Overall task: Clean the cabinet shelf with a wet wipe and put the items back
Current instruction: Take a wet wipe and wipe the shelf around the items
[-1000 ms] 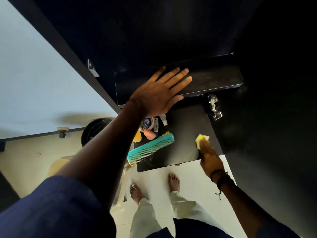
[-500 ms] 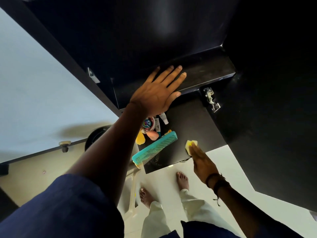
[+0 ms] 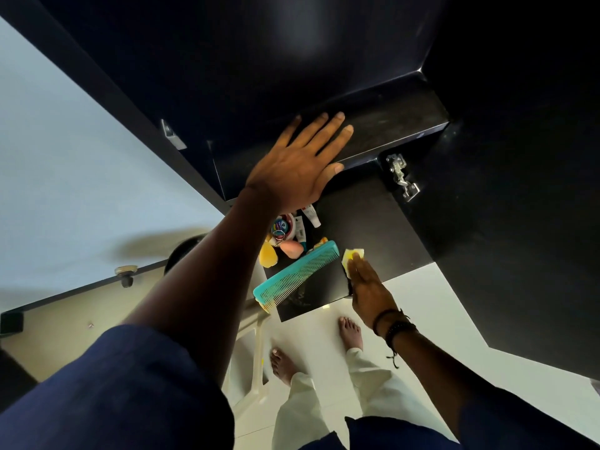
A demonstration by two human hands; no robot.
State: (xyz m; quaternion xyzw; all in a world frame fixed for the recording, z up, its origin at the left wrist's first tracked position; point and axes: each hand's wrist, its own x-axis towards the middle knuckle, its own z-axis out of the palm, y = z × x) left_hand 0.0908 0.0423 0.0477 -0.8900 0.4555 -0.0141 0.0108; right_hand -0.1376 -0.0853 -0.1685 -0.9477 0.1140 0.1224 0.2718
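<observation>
My left hand (image 3: 300,164) rests flat, fingers spread, on the front edge of the upper black shelf (image 3: 396,125). My right hand (image 3: 368,289) presses a yellow wet wipe (image 3: 352,256) onto the lower black shelf (image 3: 373,228), close to its front edge. A teal comb (image 3: 297,276) lies just left of the wipe, sticking out over the shelf's front edge. Behind the comb sit small items: a round tin (image 3: 283,226), a pink sponge (image 3: 291,247), a yellow piece (image 3: 268,254) and small white tubes (image 3: 311,216). My left forearm hides part of them.
A metal hinge (image 3: 401,177) is fixed to the black cabinet side at the right. The open cabinet door (image 3: 81,164) stands at the left. Below are a white plastic chair (image 3: 256,352), my bare feet (image 3: 350,332) and a pale tiled floor.
My right hand has slid the wipe leftward along the lower shelf, from near the right side to beside the comb. My left hand stays on the upper shelf.
</observation>
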